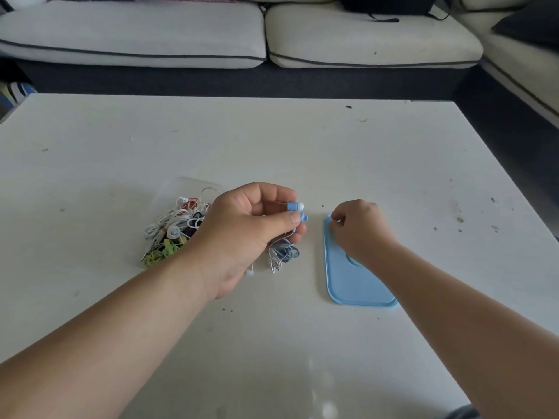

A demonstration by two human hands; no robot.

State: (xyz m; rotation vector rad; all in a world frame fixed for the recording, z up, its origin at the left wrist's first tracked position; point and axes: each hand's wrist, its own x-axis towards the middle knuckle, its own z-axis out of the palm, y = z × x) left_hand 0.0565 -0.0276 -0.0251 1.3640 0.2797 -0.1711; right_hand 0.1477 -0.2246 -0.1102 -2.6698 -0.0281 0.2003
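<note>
My left hand (251,234) pinches a pair of blue earbuds (295,207) between thumb and fingers just above the white table (302,146). Their blue and white cord (282,254) hangs in a coiled bundle below the fingers and touches the table. My right hand (360,228) has curled fingers over the far end of a light blue lid (354,282) that lies flat on the table; whether the fingers pinch anything I cannot tell.
A clear plastic container (187,189) with a tangle of several coiled earphones (175,228), white, red, purple and green, sits left of my left hand. A pale sofa (272,34) runs beyond the table's far edge and along the right.
</note>
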